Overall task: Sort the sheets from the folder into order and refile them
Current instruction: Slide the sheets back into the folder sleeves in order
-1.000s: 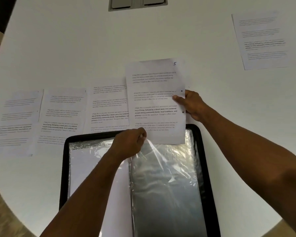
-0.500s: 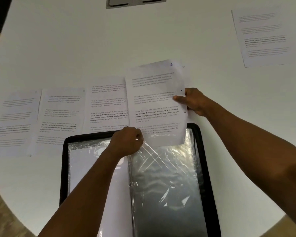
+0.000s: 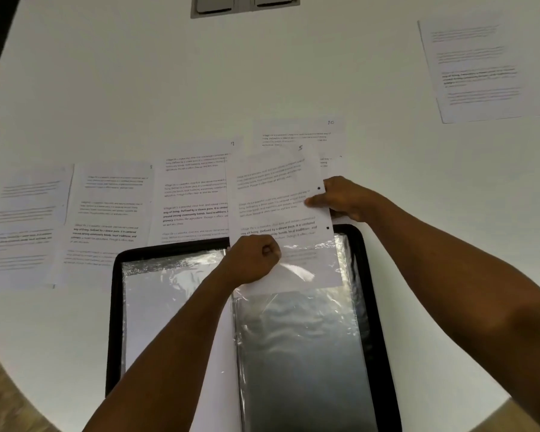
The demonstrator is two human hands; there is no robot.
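A white printed sheet marked "5", punched along its right edge, is partly fed into the open top of a clear plastic sleeve on the right side of the open black-rimmed folder. Its lower edge is seen through the plastic; most of it remains outside. The right hand is pinched on the sheet's right edge. The left hand is closed on the sleeve mouth, holding it open. Further white printed sheets are laid in a row on the white table beyond the folder.

Risk: the sheet looks slightly tilted; a corner could catch inside the sleeve and crumple. If the mouth slips shut, the paper would likely buckle.
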